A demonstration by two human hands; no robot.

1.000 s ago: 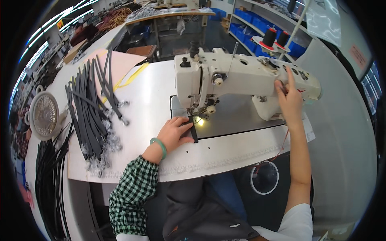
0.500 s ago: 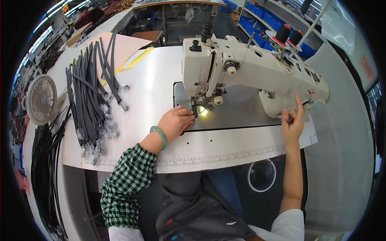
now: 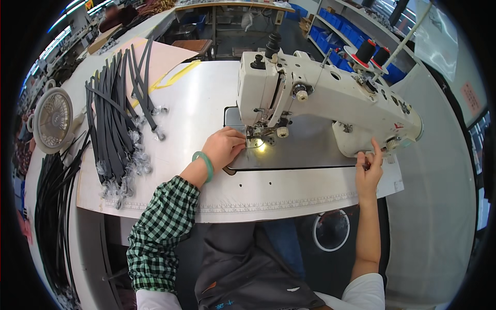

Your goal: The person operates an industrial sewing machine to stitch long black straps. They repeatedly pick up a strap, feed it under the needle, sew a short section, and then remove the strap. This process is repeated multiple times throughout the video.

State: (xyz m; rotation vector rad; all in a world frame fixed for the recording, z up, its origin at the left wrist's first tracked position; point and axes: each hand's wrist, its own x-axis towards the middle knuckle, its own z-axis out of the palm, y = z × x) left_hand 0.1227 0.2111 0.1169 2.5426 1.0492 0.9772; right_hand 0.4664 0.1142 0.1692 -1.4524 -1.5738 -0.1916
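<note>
My left hand (image 3: 223, 148), a green bangle on its wrist, rests at the left of the needle area of a white sewing machine (image 3: 315, 98). Its fingers are pressed together beside the lit metal needle plate (image 3: 257, 142); what they hold, if anything, is hidden. Thin thread loops near the fingertips. Under the right end of the machine is my right hand (image 3: 369, 175), raised, index finger stretched up towards the machine body. Its other fingers are curled around something dark and too small to name.
Dark straps (image 3: 111, 124) with clear-wrapped ends lie in a pile at left, beside a pale round basket (image 3: 53, 120). Long black strips (image 3: 51, 206) hang over the table's left edge. Black thread spools (image 3: 366, 50) stand behind the machine. A ruler strip (image 3: 268, 204) runs along the front edge.
The small dark piece beside my left fingertips no longer shows, and that hand is slightly left of before. My right hand has come a little lower and to the left.
</note>
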